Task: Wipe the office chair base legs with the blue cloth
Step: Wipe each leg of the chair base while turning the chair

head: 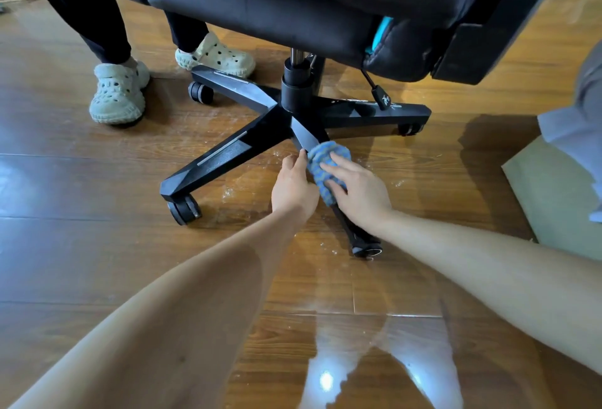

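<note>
The black office chair base (228, 151) spreads its legs from a central column over the wood floor. One leg runs toward me, ending in a caster (366, 247). The blue cloth (325, 156), with faint yellow stripes, is bunched over that leg near the hub. My right hand (358, 193) presses on the cloth from the right, fingers spread across it. My left hand (294, 185) sits against the left side of the same leg, fingertips touching the leg beside the cloth. The middle of the leg is hidden under both hands.
The black seat (293, 1) overhangs the base. A person in dark trousers and pale clogs (119, 95) stands at the back left, close to one caster (200, 92). A pale green box (560, 193) with grey fabric lies at the right. White dust specks dot the floor (97, 262).
</note>
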### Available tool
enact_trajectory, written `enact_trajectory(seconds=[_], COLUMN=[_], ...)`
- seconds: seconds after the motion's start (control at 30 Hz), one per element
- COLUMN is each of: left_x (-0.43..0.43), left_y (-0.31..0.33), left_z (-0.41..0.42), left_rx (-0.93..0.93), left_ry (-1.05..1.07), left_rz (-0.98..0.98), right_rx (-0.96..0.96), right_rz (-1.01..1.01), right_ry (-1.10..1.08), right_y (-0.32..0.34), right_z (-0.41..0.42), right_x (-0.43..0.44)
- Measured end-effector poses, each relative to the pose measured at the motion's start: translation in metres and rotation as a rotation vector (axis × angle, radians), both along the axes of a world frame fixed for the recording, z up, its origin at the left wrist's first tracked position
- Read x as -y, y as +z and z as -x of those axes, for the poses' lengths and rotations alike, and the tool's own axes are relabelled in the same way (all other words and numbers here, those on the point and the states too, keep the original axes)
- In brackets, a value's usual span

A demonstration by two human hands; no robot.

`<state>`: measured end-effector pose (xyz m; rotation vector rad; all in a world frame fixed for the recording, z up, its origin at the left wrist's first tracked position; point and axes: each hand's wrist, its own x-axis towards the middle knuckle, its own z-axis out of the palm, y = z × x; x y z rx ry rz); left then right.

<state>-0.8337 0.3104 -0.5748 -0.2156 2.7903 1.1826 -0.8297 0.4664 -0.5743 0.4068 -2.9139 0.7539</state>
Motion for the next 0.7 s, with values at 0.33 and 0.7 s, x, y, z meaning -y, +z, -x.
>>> enact_trajectory(seconds=[0.33, 0.7], left_x=[-0.006, 0.001], left_y=[0.005, 0.0], left_z=[0.03, 0.031], left_rx=[-0.183, -0.149], left_ry=[-0.034, -0.117], left_rz=[0.105, 0.262], right_rx=[0.061, 0.48], right_rz=[0.335, 0.611], right_ry=[-0.046, -0.243], right_y=[-0.019, -0.005], right_z=[-0.088, 0.052], right_x=[-0.046, 0.009])
